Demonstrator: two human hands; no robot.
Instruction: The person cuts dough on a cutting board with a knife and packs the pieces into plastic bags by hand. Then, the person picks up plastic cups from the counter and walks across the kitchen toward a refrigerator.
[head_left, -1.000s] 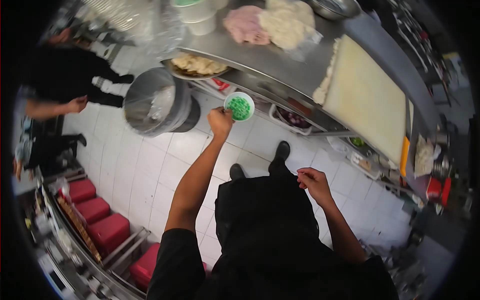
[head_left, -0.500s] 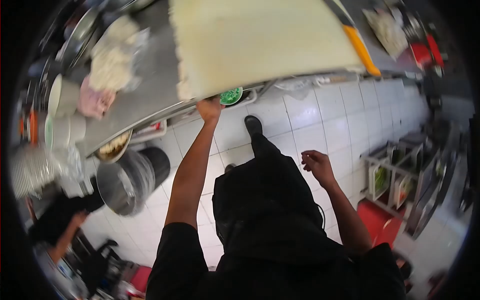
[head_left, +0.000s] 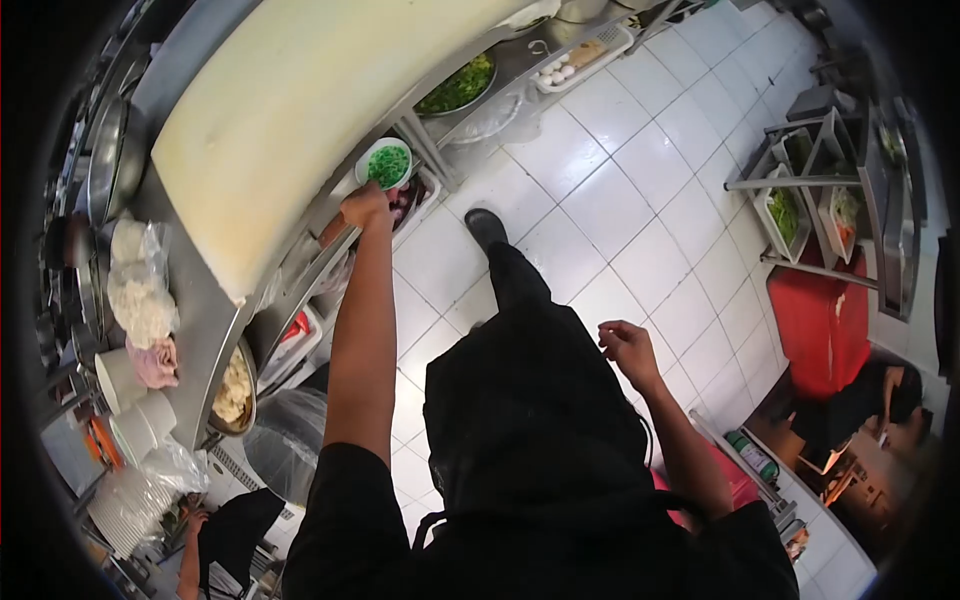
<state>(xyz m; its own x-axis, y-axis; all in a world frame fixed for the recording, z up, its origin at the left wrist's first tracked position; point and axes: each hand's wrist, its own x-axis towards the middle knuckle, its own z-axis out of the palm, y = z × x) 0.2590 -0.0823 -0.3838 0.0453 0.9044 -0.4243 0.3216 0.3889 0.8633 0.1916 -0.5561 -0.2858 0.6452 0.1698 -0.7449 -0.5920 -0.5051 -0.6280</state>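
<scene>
My left hand (head_left: 367, 204) grips the near side of a white bowl (head_left: 362, 168). Chopped green herbs (head_left: 388, 164), perhaps scallions, lie inside it. The bowl is beside the counter's edge, above a lower shelf; my fingers under it are partly hidden. A large cream-coloured cutting board (head_left: 290, 110) covers the counter next to that hand. Out to my right, my right hand (head_left: 630, 350) hangs over the tiled floor with its fingers loosely bent and somewhat apart. I see nothing in it.
Under the counter stand a pan of chopped greens (head_left: 458, 85) and a tray with eggs (head_left: 560, 72). A pan of pale pieces (head_left: 233, 392) and a lined bin (head_left: 290, 445) are at left. Right are a vegetable rack (head_left: 785, 215) and other people (head_left: 840, 410).
My view has swung to the right, so the counter and board now slant at the left. The bowl stays in my left hand and shows more fully. The knife is out of view.
</scene>
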